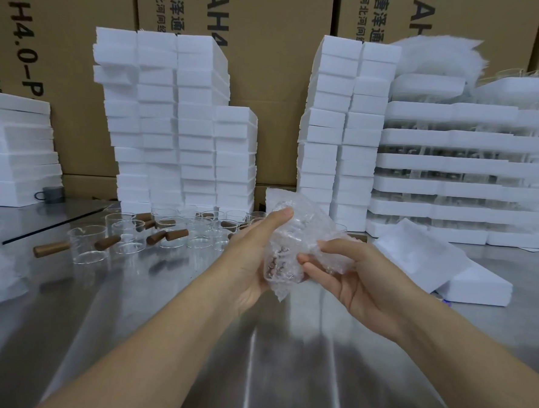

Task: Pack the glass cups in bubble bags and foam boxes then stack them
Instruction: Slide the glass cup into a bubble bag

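- Though blurry inside the bubble bag point(304, 225), looks like a glass cup point(282, 261), held mid-air.
- Gripped round by left hand point(248, 265), pinched underneath by right hand point(352, 281).
- Probably light, fragile, slippery; best cupped round the body.

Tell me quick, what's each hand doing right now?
Left hand: closed, gripping the bubble bag.
Right hand: closed, pinching the same bubble bag.

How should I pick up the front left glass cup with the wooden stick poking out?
Take it by the wooden handle, coming from the left. The handle sticks out sideways from the upright glass cup, away from the other cups, so fingers can wrap round it freely. The glass wall is smooth and probably slippery, and other cups crowd its right side.
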